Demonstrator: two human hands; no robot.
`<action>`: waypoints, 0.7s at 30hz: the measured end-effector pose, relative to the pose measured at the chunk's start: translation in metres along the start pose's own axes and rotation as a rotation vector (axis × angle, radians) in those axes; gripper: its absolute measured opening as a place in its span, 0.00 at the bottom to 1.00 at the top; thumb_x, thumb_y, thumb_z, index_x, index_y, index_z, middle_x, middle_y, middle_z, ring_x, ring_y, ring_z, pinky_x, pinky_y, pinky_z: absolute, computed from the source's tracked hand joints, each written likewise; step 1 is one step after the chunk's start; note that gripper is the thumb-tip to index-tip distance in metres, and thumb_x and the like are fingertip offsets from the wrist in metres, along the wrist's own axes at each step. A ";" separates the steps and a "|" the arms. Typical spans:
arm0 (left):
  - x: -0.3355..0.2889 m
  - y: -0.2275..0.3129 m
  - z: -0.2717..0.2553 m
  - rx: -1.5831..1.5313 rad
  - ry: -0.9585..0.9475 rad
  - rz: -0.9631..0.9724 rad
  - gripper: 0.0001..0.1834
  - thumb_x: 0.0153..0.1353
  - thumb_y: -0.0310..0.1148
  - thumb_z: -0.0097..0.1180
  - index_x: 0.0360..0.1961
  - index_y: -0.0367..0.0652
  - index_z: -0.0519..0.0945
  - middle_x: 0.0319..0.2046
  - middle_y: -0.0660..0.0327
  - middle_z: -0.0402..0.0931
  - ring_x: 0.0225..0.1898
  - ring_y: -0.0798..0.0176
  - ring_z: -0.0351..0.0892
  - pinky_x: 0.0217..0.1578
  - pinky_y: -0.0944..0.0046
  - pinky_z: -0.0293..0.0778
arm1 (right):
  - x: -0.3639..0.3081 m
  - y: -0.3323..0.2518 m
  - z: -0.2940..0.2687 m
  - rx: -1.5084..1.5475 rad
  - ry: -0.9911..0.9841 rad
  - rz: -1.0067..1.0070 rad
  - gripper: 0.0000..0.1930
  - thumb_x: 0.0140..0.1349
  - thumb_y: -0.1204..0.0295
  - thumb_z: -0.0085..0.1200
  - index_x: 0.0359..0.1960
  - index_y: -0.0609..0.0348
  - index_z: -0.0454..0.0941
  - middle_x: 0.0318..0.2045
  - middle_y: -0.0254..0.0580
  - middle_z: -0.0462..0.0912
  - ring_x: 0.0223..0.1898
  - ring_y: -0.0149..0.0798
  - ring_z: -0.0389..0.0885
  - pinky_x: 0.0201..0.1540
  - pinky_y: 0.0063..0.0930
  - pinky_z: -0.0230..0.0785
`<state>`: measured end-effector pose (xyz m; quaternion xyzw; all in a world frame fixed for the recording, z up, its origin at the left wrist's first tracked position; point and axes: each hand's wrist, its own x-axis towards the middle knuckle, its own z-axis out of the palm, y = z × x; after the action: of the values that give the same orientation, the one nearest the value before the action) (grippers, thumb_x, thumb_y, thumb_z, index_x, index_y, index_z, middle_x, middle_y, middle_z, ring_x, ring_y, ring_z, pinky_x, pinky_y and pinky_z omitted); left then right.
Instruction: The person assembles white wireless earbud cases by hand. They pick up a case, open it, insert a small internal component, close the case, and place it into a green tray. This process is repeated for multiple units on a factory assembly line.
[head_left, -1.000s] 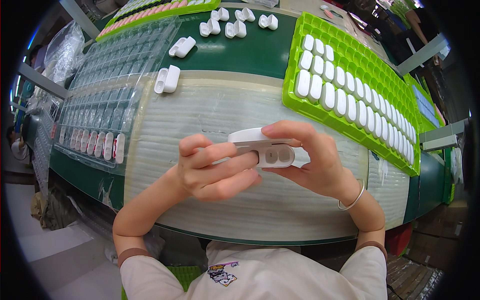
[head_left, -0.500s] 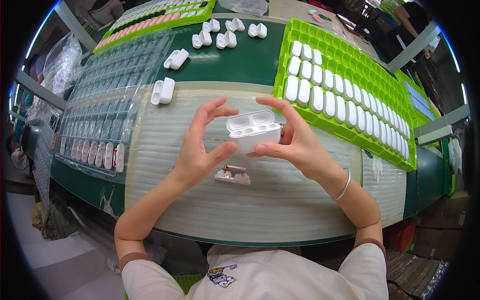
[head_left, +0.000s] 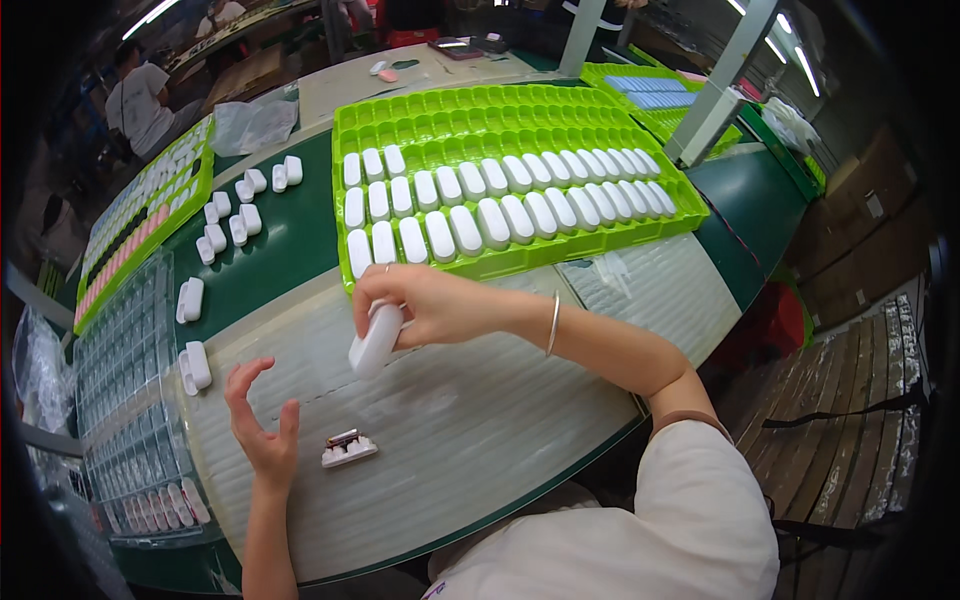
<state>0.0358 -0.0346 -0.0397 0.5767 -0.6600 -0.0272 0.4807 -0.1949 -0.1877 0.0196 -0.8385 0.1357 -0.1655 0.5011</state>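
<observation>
My right hand [head_left: 425, 305] pinches a white earbud charging case [head_left: 375, 345] between thumb and fingers. It hangs tilted above the mat [head_left: 470, 400], just short of the green tray's near edge, and its lid looks closed. To its left, my left hand [head_left: 262, 430] is empty, with fingers curved and apart. Between my hands and nearer to me, a small white inner frame with a metallic piece on it [head_left: 348, 450] lies on the mat. Closed white cases [head_left: 495, 222] stand in rows in the green tray [head_left: 520, 258].
Several white cases with lids open [head_left: 195, 368] sit on the green tabletop at the left. Beside them lies a clear plastic tray [head_left: 130, 370] with small white and red parts. A second green tray [head_left: 205, 180] is at the far left, near a plastic bag [head_left: 255, 125].
The case was open between both hands; now its lid looks closed and my right hand alone holds it, nearer the green tray. My left hand has let go. The view has turned right.
</observation>
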 end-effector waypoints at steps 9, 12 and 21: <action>0.000 -0.016 0.010 -0.079 0.016 -0.128 0.21 0.51 0.30 0.53 0.48 0.37 0.68 0.43 0.56 0.71 0.47 0.59 0.68 0.55 0.59 0.58 | -0.192 0.004 -0.228 -0.646 0.493 0.527 0.14 0.44 0.90 0.49 0.30 0.58 0.74 0.33 0.38 0.76 0.40 0.39 0.73 0.44 0.28 0.65; 0.002 -0.016 0.010 -0.078 0.024 -0.139 0.21 0.51 0.29 0.53 0.47 0.36 0.68 0.42 0.56 0.71 0.47 0.60 0.68 0.55 0.59 0.58 | -0.242 0.018 -0.267 -0.841 0.401 0.745 0.15 0.41 0.92 0.46 0.28 0.59 0.74 0.31 0.40 0.77 0.38 0.40 0.73 0.42 0.29 0.65; 0.004 -0.012 0.006 -0.080 0.068 -0.121 0.17 0.49 0.26 0.53 0.43 0.36 0.70 0.41 0.57 0.71 0.45 0.60 0.69 0.52 0.61 0.60 | -0.267 0.078 -0.276 -0.779 0.423 0.684 0.20 0.41 0.93 0.41 0.34 0.59 0.76 0.33 0.42 0.79 0.37 0.40 0.76 0.43 0.29 0.67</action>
<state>0.0411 -0.0448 -0.0475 0.5965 -0.6058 -0.0628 0.5227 -0.5559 -0.3377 0.0352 -0.8184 0.5488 -0.0959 0.1410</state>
